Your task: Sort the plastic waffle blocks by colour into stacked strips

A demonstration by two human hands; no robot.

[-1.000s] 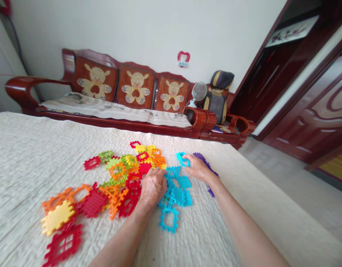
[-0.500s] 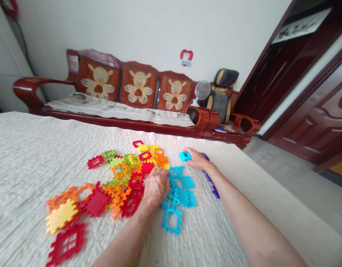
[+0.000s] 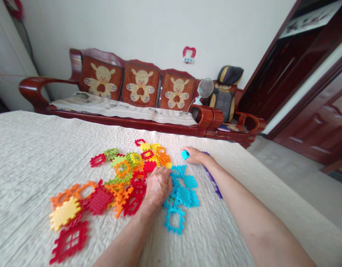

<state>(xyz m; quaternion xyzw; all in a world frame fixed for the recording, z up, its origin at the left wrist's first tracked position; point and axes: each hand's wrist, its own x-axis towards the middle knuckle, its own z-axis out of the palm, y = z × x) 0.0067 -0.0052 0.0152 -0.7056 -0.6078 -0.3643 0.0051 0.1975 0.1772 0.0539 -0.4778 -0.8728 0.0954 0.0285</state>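
One blue interlocking piece pinched in right hand; left hand by blue pile, grip unclear. Likely setting-apart step; next needs clean release.

Head camera: looking forward and down.
Interlocking plastic tiles: near, below.
Wooden sofa: farther off, ahead.

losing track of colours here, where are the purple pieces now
In the head view, the purple pieces lie on the cloth right of centre, beyond the blue pieces, partly hidden by the right forearm.
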